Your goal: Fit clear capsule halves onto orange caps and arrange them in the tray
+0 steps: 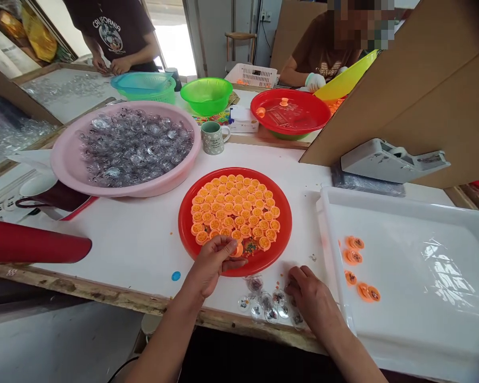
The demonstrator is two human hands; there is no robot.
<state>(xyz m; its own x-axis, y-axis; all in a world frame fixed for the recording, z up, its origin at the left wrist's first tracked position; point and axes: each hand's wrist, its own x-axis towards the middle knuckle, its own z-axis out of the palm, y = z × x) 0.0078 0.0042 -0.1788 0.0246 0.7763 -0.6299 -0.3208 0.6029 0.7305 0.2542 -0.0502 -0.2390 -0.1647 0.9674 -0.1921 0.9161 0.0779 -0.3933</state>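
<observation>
A white tray [407, 223] lies rightmost, a pink basin [64, 159] leftward, a red plate [186, 221] of orange pieces [239, 199] between. The right hand [309, 290] curls at some clear discs [269, 306]; I can't tell whether it grips one. The left hand [213, 260] pinches one orange piece [238, 249] over the plate's near side.

A hand-assembly workshop — wood-edged white worktable [131, 229], round pink plastic basin [69, 146] of clear plastic pieces [139, 143], brown cardboard partition [423, 80], white-gloved co-worker [323, 50].
</observation>
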